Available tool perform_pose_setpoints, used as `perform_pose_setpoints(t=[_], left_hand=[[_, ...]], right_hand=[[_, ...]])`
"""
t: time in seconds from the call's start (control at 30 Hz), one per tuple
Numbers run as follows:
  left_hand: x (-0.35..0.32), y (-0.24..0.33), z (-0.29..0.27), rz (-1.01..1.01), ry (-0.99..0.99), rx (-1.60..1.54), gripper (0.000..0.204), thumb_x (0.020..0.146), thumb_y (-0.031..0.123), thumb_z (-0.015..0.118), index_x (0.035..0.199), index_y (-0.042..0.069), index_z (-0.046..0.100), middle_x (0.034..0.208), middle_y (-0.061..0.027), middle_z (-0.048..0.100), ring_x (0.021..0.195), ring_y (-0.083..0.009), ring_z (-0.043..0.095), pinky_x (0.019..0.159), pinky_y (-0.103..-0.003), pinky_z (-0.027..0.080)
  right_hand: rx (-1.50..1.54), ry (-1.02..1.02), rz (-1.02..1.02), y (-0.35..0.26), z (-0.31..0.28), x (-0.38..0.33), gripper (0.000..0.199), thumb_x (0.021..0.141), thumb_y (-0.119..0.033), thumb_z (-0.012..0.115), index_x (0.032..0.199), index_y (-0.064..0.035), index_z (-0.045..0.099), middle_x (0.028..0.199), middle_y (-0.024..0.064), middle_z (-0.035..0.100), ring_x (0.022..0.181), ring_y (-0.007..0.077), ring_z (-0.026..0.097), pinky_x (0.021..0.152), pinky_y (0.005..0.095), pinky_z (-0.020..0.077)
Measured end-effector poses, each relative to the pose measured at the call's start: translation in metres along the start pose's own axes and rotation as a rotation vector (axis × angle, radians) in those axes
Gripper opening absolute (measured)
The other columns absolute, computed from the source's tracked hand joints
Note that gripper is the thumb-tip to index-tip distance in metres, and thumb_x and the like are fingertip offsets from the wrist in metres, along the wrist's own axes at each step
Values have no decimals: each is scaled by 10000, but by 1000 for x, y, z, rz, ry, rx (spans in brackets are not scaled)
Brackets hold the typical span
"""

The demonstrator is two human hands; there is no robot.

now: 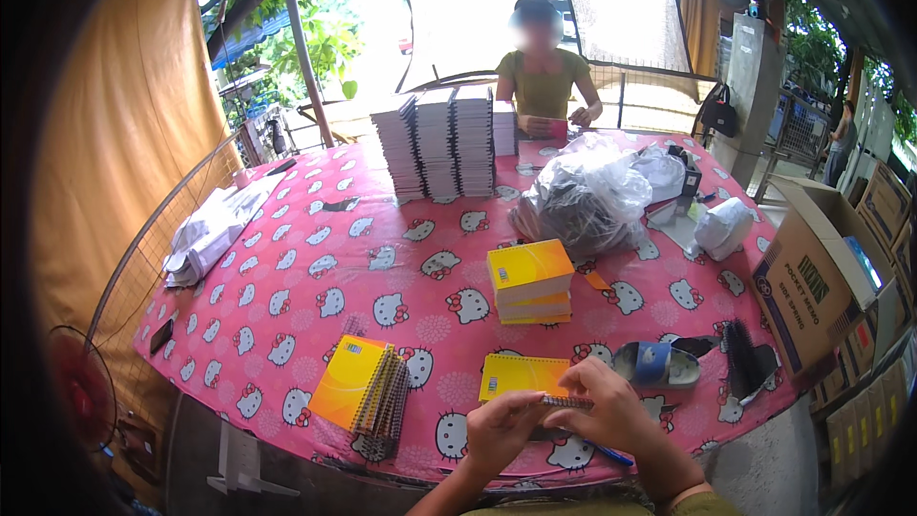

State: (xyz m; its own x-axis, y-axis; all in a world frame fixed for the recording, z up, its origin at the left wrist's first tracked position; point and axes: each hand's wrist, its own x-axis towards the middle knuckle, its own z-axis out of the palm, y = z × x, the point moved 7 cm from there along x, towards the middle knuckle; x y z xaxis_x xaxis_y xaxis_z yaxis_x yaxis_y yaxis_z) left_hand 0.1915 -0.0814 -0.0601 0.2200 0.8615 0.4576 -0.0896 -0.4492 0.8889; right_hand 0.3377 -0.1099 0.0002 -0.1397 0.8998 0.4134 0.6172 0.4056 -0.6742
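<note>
Holds a small spiral-bound notebook (567, 402) nearly edge-on above the near side of a table spread with a pink cartoon-cat tablecloth (315, 368). Pinches its left end between the thumb and fingers of the left hand (503, 428). Bends the fingers of the right hand (611, 408) over its right end, with no way to tell from this angle between a pinch and a light rest. Has a yellow notebook (516, 376) lying flat just beyond the hands and a blue pen (612, 455) near the right wrist. Has a leaning pile of yellow notebooks (349, 384) off to the left, coils facing right, and a squarer yellow stack (531, 272) farther out, near the middle. Has a blue-strapped slipper (657, 364) and a black bristly object (745, 358) to the right, before an open cardboard carton (812, 272) at the table's edge. Faces, across tall stacks of white-paged books (435, 145) and a bulging clear plastic bag (587, 193), a co-worker (543, 76) in a dark cap and olive top, pictured with a reddish item (552, 129) in hand.
</note>
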Motion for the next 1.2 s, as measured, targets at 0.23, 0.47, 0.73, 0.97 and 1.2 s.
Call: perform_pose_setpoints(t=[0.23,0.47,0.73,0.97,1.2], left_hand=[[-4,-20,0,-108,53,-101,181,827,-75,680,1005,-45,664,961,-104,692,880,-129,661,785,-249,543],[-4,-18,3,-97,21,-157,196,843,-93,649,1035,-54,644,982,-110,687,894,-136,660,812,-255,544],[-8,-17,4,-132,-1,-179,200,862,-85,623,1057,-43,640,991,-113,687,917,-140,653,811,-259,543],[-1,2,6,-162,-136,-80,224,864,-45,646,1087,-31,655,1005,-103,701,895,-110,653,801,-241,531],[-1,12,3,-37,-88,33,199,853,-54,656,1050,-34,659,987,-109,704,901,-138,668,798,-252,535]], right_hand=[[-36,40,21,10,2,-5,160,785,-86,704,895,-12,614,841,136,588,805,331,595,719,407,482],[46,41,88,15,6,-6,183,777,-102,717,884,-5,605,838,137,583,817,325,598,695,401,486],[60,94,-131,6,9,0,280,758,-156,768,939,-25,600,863,127,589,761,290,605,662,373,498],[67,130,-148,6,3,-4,237,765,-118,765,886,-22,584,834,110,578,699,252,604,561,325,488],[115,189,-146,0,3,-3,193,761,-65,747,877,-19,599,792,111,585,691,255,604,584,331,490]])
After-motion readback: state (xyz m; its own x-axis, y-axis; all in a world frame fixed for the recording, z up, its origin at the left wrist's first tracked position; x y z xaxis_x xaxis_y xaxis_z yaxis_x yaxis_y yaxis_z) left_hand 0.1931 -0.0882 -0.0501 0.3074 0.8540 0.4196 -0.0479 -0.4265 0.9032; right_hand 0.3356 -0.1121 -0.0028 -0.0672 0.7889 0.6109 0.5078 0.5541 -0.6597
